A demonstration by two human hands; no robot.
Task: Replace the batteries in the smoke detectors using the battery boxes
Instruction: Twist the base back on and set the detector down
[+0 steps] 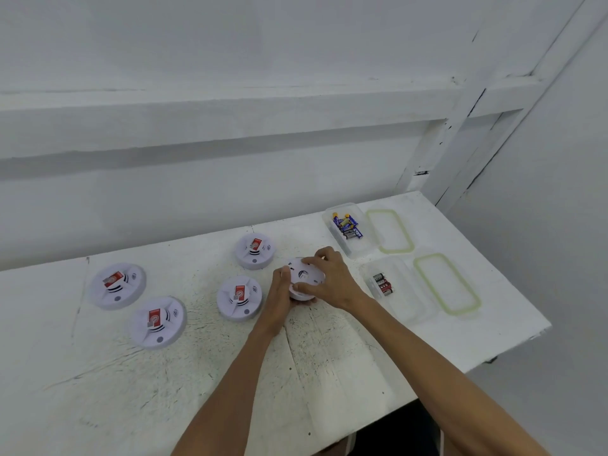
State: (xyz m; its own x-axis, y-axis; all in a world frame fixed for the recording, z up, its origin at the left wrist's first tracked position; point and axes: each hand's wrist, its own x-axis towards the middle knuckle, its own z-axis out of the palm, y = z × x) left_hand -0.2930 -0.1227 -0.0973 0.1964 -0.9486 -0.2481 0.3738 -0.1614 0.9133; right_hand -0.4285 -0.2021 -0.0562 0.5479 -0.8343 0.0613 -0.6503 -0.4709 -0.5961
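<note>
We count five smoke detectors: one held detector (304, 276) between our two grips, left grip (279, 292) and right grip (332, 278), and four resting detectors (255, 250) (239, 297) (118, 284) (157, 320) left of them. Right of the grips are two battery boxes (355, 248) (408, 301) and two green-edged lids (390, 230) (445, 283). The nearer box holds what look like three batteries (383, 285). The farther pile (348, 225) is too jumbled to count.

Head-worn wide-angle view, looking forward and down, table (197, 373) close below
</note>
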